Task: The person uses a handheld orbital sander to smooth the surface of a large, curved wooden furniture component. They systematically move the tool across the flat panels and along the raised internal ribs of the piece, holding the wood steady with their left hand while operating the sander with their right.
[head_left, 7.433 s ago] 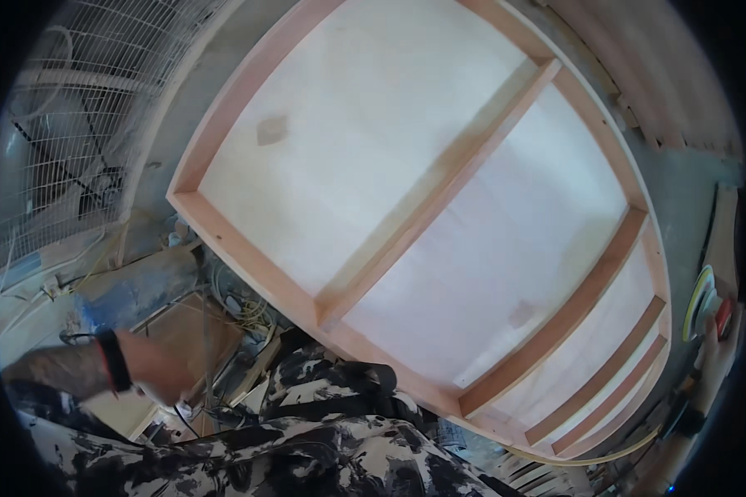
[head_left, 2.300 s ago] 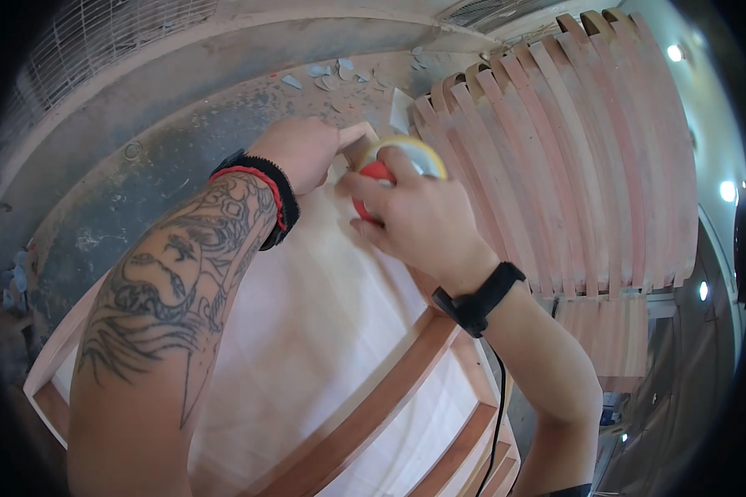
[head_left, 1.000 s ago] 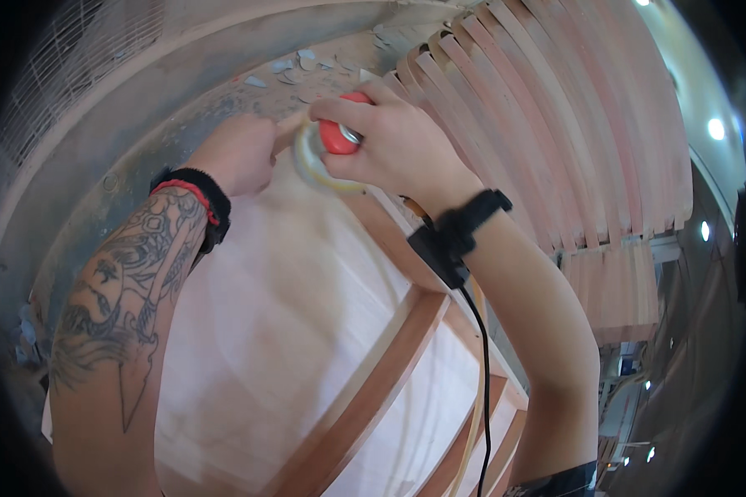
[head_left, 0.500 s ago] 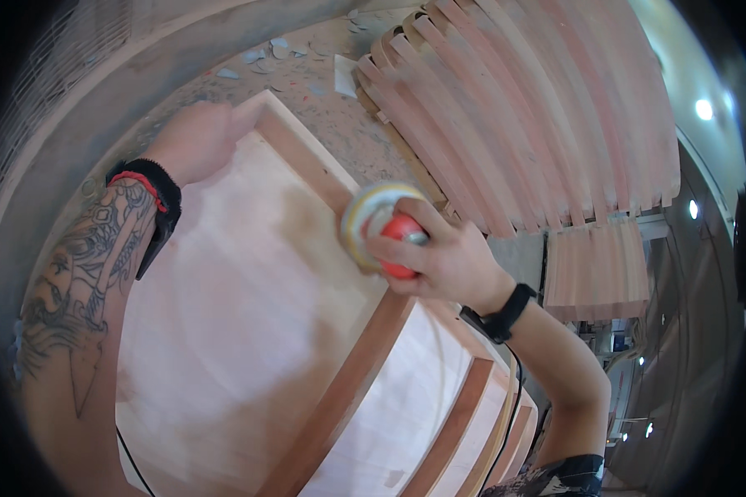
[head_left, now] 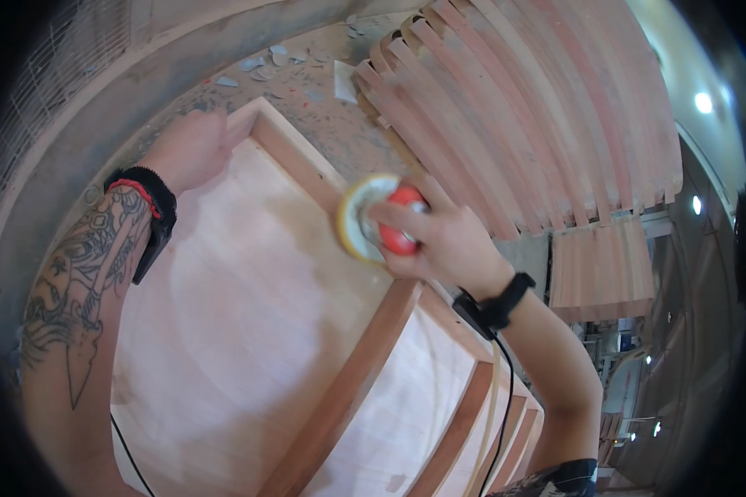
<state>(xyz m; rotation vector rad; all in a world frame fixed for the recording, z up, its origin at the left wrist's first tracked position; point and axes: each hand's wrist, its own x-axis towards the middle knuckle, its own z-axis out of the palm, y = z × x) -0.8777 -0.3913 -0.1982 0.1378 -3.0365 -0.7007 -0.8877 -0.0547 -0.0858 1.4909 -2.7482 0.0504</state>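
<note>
My right hand [head_left: 443, 240] is wrapped round a palm sander [head_left: 404, 236] with a red top and a pale, yellow-rimmed round pad. The sander is tilted against the inner side rail of a wooden frame [head_left: 302, 157], just above a crossbar [head_left: 348, 389]; motion blurs it slightly. At the frame's far left corner, my left hand [head_left: 192, 149] is closed over the edge, its fingertips hidden. A pale wooden panel [head_left: 215, 282] forms the bottom of the frame, with several crossbars dividing it towards the lower right.
Curved wooden slats [head_left: 522, 116] stand in a large stack at the far right, with a smaller stack [head_left: 601, 265] behind. Used sanding discs [head_left: 278, 58] lie scattered on the dusty surface beyond the frame. A thin black cable [head_left: 506, 414] and a pale hose [head_left: 487, 414] run below my right wrist.
The sander has shifted slightly left and tipped, showing more of its pad edge. My left hand stays at the corner, and the frame sits slightly lower at its far corner.
</note>
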